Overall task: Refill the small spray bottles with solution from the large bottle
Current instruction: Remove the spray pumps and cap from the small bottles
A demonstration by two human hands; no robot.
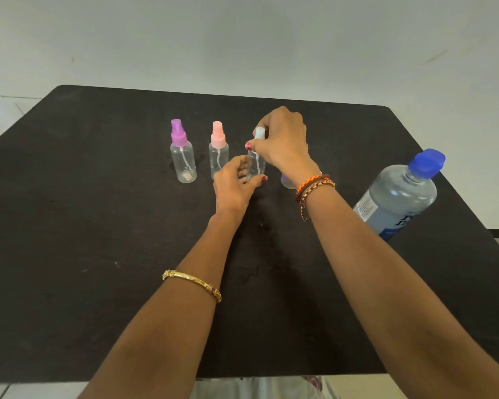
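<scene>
On the dark worktop (98,254), the left hand (234,185) curled round the body of the white-capped spray bottle (256,165) while the right hand (283,142) pinched its cap, apparently unscrewing. Next, likely lift the sprayer off. The large bottle (398,197) stood right, near the edge; pink (218,151) and purple (182,154) bottles stood left, open room nearer.

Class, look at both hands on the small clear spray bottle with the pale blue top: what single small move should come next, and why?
Probably twist the pale blue spray top off. The right hand pinches that top, the left hand holds the small clear spray bottle at its base, it looks empty, and the large clear bottle with the blue cap stands capped nearby.
</scene>
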